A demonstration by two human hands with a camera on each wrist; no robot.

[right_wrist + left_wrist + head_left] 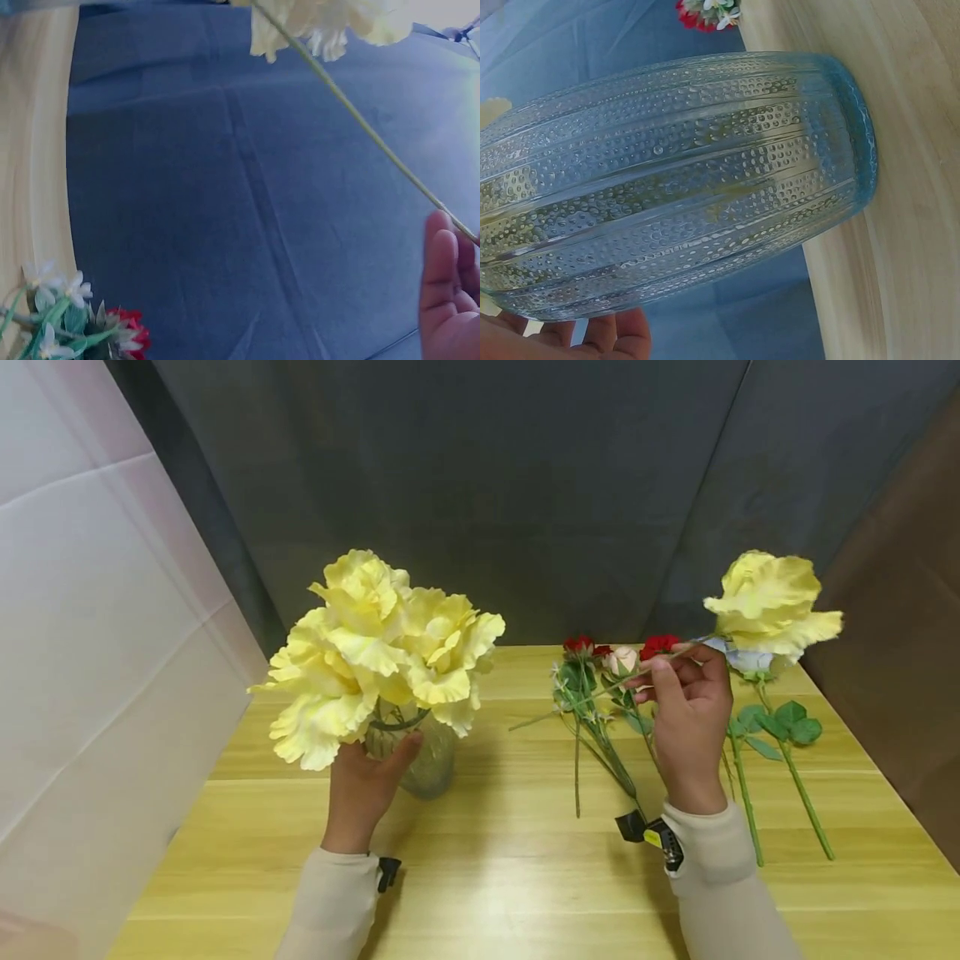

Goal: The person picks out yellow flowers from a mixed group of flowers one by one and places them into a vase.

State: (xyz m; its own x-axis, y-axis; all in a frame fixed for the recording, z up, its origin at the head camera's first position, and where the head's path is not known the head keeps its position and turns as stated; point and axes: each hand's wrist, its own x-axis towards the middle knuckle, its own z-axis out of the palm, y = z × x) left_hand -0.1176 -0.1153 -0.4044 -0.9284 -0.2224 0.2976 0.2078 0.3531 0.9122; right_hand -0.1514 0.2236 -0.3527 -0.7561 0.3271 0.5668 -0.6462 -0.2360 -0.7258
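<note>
A clear, dimpled glass vase [429,767] stands on the table with several yellow flowers [375,647] spreading over its rim. My left hand [363,793] holds the vase near the neck, thumb in front; in the left wrist view its fingers [600,334] lie along the side of the glass [682,172]. Over the table's right side, my right hand [693,727] pinches the thin stem [360,120] of a single yellow flower [772,606] between thumb and fingers. That bloom points right, while the stem's free end slants down to the left.
Beneath and beside the right hand lie red flowers [660,646], a pale pink rose [622,660] and green stems with small white blossoms [592,714]. Farther right are pale blue flowers [750,660] with leafy stems [806,802]. A dark curtain [465,502] hangs behind the wooden table [510,860].
</note>
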